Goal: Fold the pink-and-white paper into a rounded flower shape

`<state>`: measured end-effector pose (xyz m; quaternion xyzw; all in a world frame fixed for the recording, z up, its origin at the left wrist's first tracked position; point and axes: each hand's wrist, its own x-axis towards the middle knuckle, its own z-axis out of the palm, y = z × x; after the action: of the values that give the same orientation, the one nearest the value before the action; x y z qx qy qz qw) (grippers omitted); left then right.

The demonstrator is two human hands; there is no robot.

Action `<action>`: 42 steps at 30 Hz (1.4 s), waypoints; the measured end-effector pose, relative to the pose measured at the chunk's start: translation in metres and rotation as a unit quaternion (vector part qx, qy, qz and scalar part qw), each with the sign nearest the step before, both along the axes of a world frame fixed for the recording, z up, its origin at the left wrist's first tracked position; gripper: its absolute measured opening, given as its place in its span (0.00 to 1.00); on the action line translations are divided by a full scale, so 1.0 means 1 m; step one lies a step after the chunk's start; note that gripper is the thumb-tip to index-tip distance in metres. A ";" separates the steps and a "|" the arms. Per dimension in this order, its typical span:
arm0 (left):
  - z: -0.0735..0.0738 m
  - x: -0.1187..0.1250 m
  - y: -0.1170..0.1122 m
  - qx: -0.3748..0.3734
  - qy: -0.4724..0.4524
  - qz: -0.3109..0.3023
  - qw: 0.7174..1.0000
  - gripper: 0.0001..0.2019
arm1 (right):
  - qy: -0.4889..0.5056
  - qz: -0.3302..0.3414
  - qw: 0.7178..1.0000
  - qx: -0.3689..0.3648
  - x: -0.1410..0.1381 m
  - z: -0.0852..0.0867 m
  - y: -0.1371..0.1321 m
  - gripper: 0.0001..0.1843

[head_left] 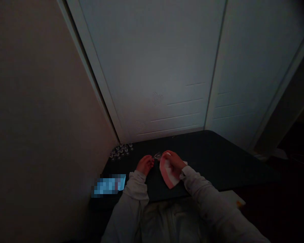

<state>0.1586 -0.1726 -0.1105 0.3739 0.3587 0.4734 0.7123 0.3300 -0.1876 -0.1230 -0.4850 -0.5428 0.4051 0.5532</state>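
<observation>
Fingers clamp at lower centre: left hand [145,164] on clear stemmed glass [157,156], axis crosswise, right hand [176,160] on adjoining pink-and-white cloth [169,176].

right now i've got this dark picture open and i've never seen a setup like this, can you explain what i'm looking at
There is no machine here, just a person's two bare hands. The single picture comes from a camera worn on that person's head, looking forward and down, so the sleeves reach in from the bottom edge. The left hand holds one end of what looks like a small clear glass. The right hand holds a pink and white cloth at its other end. On the dark table, a group of small glasses stands in the far left corner, and a lit screen, its contents blurred, lies nearer the person.
</observation>
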 end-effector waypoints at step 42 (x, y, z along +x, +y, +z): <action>-0.001 0.005 -0.009 0.040 0.032 -0.097 0.994 0.10 | -0.263 0.052 0.961 0.059 -0.004 0.030 -0.027 0.15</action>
<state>0.1638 -0.1820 -0.1116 0.4505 0.3242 0.4038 0.7273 0.3259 -0.2151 -0.0930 -0.5119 -0.7168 0.2585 0.3966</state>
